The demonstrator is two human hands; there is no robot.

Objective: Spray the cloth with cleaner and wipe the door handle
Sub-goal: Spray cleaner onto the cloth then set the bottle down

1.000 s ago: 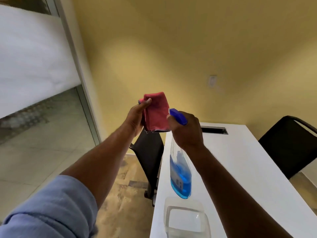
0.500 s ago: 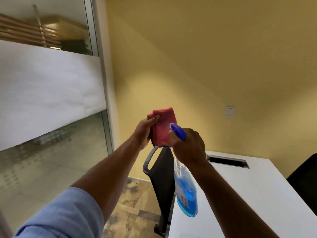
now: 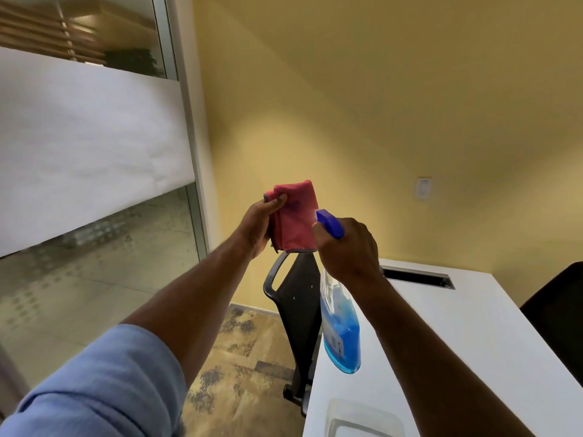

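Observation:
My left hand (image 3: 258, 223) holds a folded pink cloth (image 3: 296, 219) upright at chest height, thumb pressed on its top left corner. My right hand (image 3: 348, 247) grips the neck of a clear spray bottle (image 3: 340, 329) part filled with blue cleaner. Its blue nozzle (image 3: 328, 222) points at the cloth from a few centimetres away, with a faint mist at the tip. No door handle is in view.
A white table (image 3: 473, 342) with a cable slot (image 3: 416, 275) stands at the right, a clear plastic container (image 3: 362, 417) on its near end. A black chair (image 3: 299, 298) stands at the table's left side, another (image 3: 558, 316) at far right. A frosted glass partition (image 3: 94, 184) fills the left.
The camera tilted up and then slightly down again; both hands stay together, with the nozzle still aimed at the cloth. The container is back in view at the bottom.

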